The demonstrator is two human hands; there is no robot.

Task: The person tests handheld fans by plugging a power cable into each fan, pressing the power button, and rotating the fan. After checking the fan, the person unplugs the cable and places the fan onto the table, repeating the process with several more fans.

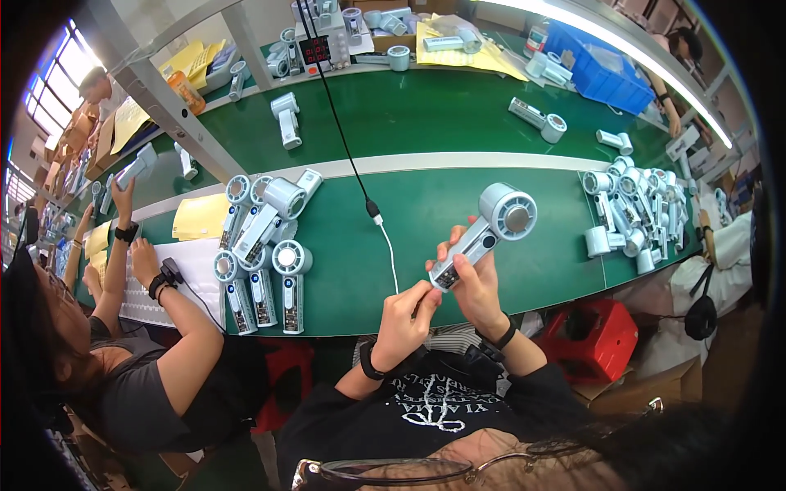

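My right hand (476, 288) is wrapped round the handle of a pale blue handheld fan (501, 214), which is tilted with its round head up and to the right. A dark round button shows on the handle. My left hand (405, 321) is closed in a pinch at the handle's lower end. A white cable (388, 247) hangs from a black connector (372, 208) and runs down into the left hand's fingers. Those fingers hide the cable's tip, so whether it sits in the fan cannot be seen.
Several fans (260, 245) lie grouped on the green bench (344, 286) at left, some with open handles. A bigger fan pile (634, 204) lies at right. Beyond a pale rail is a green belt (409, 114) with loose fans. A co-worker's arm (192, 335) is at left; a red stool (594, 340) stands below right.
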